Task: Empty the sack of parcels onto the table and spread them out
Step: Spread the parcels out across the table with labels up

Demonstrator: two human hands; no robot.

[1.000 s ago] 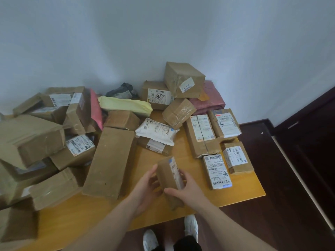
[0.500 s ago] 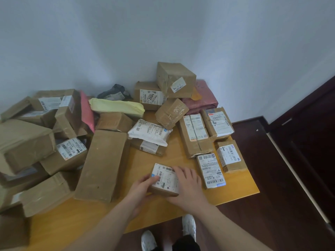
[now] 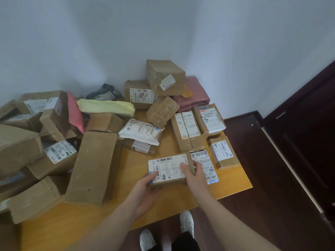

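Note:
A small brown parcel [image 3: 167,169] with a white shipping label facing up sits near the front of the wooden table [image 3: 232,185]. My left hand [image 3: 145,192] grips its near left corner, thumb on the label. My right hand [image 3: 194,175] holds its right end, thumb on top and fingers curled round the side. Just right of it lies a flat labelled parcel [image 3: 206,164], partly under my right hand. No sack is in view.
Many parcels cover the table: a long brown box [image 3: 94,165], a white mailer [image 3: 140,131], a yellow bag [image 3: 107,106], stacked boxes [image 3: 165,77] in the wall corner, a heap at the left [image 3: 21,147]. Bare tabletop lies at the front. Dark floor and door are on the right.
The parcel, held on edge a second ago, was laid flat with its label up and turned sideways, closer to the flat parcel on its right. Both hands stayed on it.

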